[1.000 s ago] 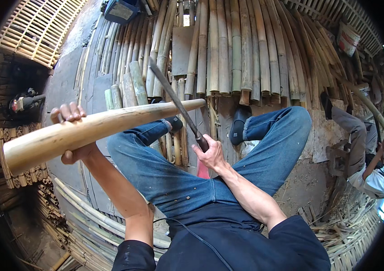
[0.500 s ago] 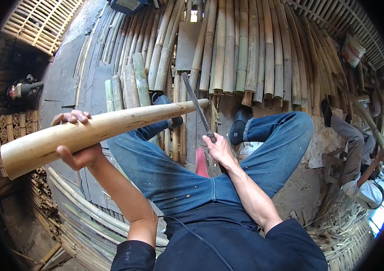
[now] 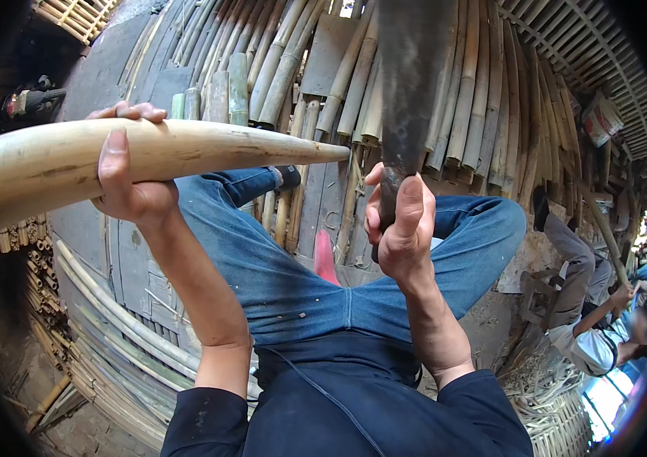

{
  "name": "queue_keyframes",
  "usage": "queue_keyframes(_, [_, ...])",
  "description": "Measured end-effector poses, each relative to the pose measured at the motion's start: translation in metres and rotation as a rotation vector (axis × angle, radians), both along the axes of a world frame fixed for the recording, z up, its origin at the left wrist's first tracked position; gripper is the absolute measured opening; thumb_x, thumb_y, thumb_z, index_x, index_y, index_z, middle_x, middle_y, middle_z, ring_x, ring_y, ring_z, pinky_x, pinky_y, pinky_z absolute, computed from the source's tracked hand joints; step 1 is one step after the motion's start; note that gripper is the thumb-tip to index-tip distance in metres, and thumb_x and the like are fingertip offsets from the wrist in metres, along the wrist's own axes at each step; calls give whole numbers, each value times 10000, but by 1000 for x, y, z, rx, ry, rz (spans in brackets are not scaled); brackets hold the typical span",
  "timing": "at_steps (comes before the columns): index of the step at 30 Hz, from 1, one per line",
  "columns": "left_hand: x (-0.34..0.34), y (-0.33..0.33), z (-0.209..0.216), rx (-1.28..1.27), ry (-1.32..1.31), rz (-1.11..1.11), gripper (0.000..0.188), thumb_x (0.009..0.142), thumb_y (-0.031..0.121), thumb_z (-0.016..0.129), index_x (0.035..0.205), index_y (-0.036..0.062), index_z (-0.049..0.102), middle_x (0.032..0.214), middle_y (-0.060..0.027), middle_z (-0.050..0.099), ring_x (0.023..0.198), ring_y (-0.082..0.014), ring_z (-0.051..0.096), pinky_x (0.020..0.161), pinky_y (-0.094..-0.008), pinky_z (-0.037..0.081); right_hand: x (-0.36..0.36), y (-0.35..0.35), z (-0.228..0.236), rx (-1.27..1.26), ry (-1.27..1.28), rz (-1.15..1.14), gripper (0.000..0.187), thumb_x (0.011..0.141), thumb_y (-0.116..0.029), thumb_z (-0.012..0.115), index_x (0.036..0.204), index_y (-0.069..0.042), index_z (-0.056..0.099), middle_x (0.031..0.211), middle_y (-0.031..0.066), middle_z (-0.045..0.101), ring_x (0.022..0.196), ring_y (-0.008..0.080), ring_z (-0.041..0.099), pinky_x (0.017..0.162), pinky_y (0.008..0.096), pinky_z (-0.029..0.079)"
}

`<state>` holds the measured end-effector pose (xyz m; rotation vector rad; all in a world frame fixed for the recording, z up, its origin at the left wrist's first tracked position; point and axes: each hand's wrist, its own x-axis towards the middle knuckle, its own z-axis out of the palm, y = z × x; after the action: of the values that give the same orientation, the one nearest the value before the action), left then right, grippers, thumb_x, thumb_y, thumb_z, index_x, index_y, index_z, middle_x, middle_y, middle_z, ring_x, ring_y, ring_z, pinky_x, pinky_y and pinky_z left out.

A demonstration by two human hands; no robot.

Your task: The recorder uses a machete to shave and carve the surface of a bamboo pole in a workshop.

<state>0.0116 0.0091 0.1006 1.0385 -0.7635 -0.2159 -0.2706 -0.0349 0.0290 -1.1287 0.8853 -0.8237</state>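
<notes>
Head cam: R hand (image 3: 407,232) closed on the handle of a dark knife (image 3: 409,91), blade pointing away from it. L hand (image 3: 141,194) curled round a tapered pale pole (image 3: 209,148), thin end twd R hand. Jeans (image 3: 262,266) b/w hands, bamboo poles (image 3: 466,99) beyond, another person (image 3: 584,346) w/ a stick (image 3: 603,228) far R.
</notes>
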Motion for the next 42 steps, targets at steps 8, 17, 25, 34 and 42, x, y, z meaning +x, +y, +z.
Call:
queue_keyframes(8, [-11, -4, 3, -128, 168, -215, 433, 765, 180, 566, 1158, 4, 522, 952, -154, 532, 865, -281, 554, 855, -442, 469, -17, 10, -170, 139, 944, 267, 712, 1004, -618, 380, 769, 26, 572, 654, 133, 605, 556, 187, 596, 493, 353, 469])
queue_keyframes(17, [-10, 1, 8, -18, 9, 51, 437, 761, 177, 571, 1143, -26, 510, 969, -155, 534, 879, -272, 559, 851, -422, 492, -36, -15, -105, 274, 337, -16, 620, 986, -605, 440, 866, -11, 573, 573, 14, 480, 416, 112, 464, 374, 291, 389])
queue_keyframes(25, [-30, -12, 31, -1, -32, 116, 415, 770, 144, 587, 1137, -33, 509, 973, -160, 528, 871, -274, 570, 832, -401, 502, -37, -22, -106, -16, 529, -12, 332, 844, -216, 563, 1063, 23, 632, 847, 202, 677, 735, 298, 668, 697, 385, 517])
queue_keyframes(34, [-23, -33, 22, -22, -67, 5, 391, 770, 92, 576, 1133, -38, 509, 968, -170, 535, 873, -281, 568, 835, -421, 506, -41, 7, -131, -36, 544, -55, 481, 880, -263, 680, 1258, 18, 583, 972, 202, 706, 907, 276, 697, 837, 358, 537])
queue_keyframes(42, [15, -26, 8, 23, 109, -69, 480, 800, 224, 607, 1186, -42, 505, 1035, -162, 568, 940, -277, 580, 900, -404, 485, -37, -26, -127, -551, 239, -145, 443, 873, -186, 610, 1275, -14, 535, 952, 192, 637, 691, 217, 657, 695, 357, 540])
